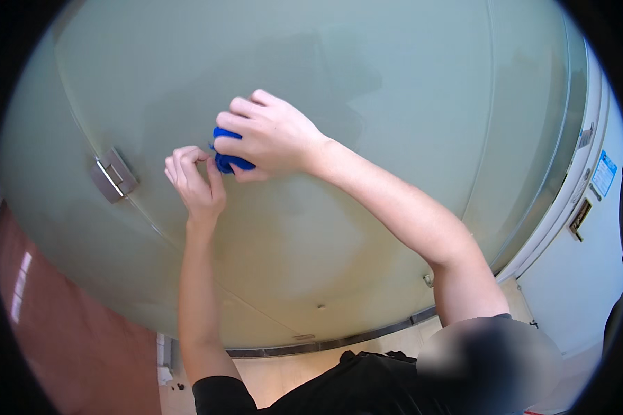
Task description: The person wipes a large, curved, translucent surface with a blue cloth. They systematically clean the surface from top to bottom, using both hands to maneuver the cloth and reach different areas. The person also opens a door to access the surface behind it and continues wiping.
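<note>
A frosted glass panel fills most of the view before me. My right hand grips a bunched blue cloth, with folds showing between and below its fingers. Close to its left, my left hand is raised with curled fingers. The left thumb and index finger meet the cloth's left edge, or nearly so; whether they pinch it I cannot tell. The palm side of the right hand is hidden.
A metal hinge or lock fitting sits on the glass at left. A reddish-brown surface lies at lower left. At right stands a white door with a handle. A dark strip edges the glass base.
</note>
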`<state>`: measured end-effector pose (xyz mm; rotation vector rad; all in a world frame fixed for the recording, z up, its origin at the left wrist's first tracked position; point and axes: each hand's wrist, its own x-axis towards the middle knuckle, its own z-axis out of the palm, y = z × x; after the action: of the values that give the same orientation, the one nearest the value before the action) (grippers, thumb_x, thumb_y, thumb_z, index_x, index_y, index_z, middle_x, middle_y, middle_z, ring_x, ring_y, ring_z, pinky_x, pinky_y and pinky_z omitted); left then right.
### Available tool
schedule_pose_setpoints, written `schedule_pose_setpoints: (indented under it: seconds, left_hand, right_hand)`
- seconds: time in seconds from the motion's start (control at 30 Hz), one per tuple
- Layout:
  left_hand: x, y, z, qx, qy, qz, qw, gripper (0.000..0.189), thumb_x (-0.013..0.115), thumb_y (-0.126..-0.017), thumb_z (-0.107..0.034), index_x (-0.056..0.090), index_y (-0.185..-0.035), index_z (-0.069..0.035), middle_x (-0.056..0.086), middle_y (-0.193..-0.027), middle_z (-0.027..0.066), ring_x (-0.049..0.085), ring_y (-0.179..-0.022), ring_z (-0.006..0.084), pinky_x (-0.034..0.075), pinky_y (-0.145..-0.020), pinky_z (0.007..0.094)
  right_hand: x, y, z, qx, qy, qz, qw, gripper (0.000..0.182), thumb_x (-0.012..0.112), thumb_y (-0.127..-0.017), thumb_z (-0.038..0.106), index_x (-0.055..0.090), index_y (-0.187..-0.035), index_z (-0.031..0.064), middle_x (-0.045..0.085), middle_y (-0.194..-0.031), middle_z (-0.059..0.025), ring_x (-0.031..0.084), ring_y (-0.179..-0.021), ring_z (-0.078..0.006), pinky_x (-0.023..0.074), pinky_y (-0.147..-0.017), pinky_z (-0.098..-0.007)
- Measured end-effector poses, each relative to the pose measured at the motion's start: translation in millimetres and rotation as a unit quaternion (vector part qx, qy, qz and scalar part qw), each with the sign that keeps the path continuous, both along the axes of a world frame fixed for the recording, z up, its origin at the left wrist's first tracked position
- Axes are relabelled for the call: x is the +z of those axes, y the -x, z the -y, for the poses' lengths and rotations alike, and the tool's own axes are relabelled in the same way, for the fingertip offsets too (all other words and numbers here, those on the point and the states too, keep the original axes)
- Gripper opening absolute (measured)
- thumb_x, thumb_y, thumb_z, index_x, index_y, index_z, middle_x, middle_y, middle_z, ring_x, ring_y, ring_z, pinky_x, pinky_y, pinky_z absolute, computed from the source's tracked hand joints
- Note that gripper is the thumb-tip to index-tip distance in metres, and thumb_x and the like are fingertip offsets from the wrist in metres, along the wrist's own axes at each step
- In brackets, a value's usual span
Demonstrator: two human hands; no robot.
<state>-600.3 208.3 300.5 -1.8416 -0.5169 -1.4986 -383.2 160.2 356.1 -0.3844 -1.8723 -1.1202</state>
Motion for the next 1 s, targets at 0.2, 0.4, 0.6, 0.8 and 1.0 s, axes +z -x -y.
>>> schedule_pose_setpoints:
  seconds: [0.2, 0.4, 0.6, 0.8, 1.0]
  left_hand:
    - [1.4, -24.4, 13.9, 0.144, -0.017, -0.031, 0.989, 0.052, 0.057, -0.086, -0.014, 0.049, -0.137, -0.012, 0.044, -0.146, 0.0129, 0.039, -0.132, 0.0329, 0.027, -0.106, 0.0464]
    - [9.1, -29.4, 20.0, 0.183, -0.012, -0.044, 0.982, 0.054, 0.05, -0.092, -0.023, 0.045, -0.145, -0.017, 0.035, -0.156, 0.0111, 0.032, -0.141, 0.0325, 0.022, -0.11, 0.0492]
    - [6.5, -25.0, 15.6, 0.174, -0.022, -0.036, 0.984, 0.051, 0.049, -0.094, -0.034, 0.049, -0.143, -0.02, 0.039, -0.154, 0.009, 0.034, -0.141, 0.0297, 0.025, -0.11, 0.0465]
    - [5.6, -32.1, 14.1, 0.163, -0.019, -0.028, 0.986, 0.056, 0.056, -0.089, -0.027, 0.048, -0.144, -0.021, 0.038, -0.155, 0.0076, 0.035, -0.14, 0.0287, 0.024, -0.11, 0.046]
    - [6.6, -32.2, 16.0, 0.176, -0.025, -0.028, 0.984, 0.052, 0.051, -0.094, -0.027, 0.046, -0.145, -0.019, 0.038, -0.155, 0.0076, 0.037, -0.14, 0.0299, 0.025, -0.11, 0.0483]
  right_hand:
    - [27.0, -110.9, 8.2, -0.053, -0.146, -0.249, 0.956, 0.021, 0.07, -0.062, 0.028, 0.063, -0.075, 0.0121, 0.06, -0.081, -0.008, 0.058, -0.08, -0.0306, 0.0442, -0.068, -0.0432]
    - [19.3, -98.3, 10.5, -0.068, -0.13, -0.334, 0.931, 0.022, 0.071, -0.061, 0.027, 0.061, -0.074, 0.0126, 0.06, -0.082, -0.0072, 0.056, -0.078, -0.0298, 0.0421, -0.066, -0.0428]
    - [-15.4, -37.7, 4.7, -0.003, 0.018, 0.042, 0.999, 0.028, 0.072, -0.066, 0.038, 0.06, -0.08, 0.0164, 0.056, -0.088, -0.0042, 0.056, -0.086, -0.0238, 0.0446, -0.071, -0.0379]
    - [12.1, -172.3, 23.1, -0.073, -0.177, -0.422, 0.886, 0.019, 0.07, -0.072, 0.02, 0.061, -0.079, 0.0051, 0.061, -0.08, -0.0096, 0.054, -0.079, -0.0283, 0.0455, -0.068, -0.0403]
    - [-3.6, -103.9, 12.1, -0.093, -0.132, -0.242, 0.957, 0.022, 0.071, -0.062, 0.029, 0.062, -0.075, 0.0132, 0.063, -0.087, -0.009, 0.059, -0.084, -0.0297, 0.0445, -0.071, -0.0416]
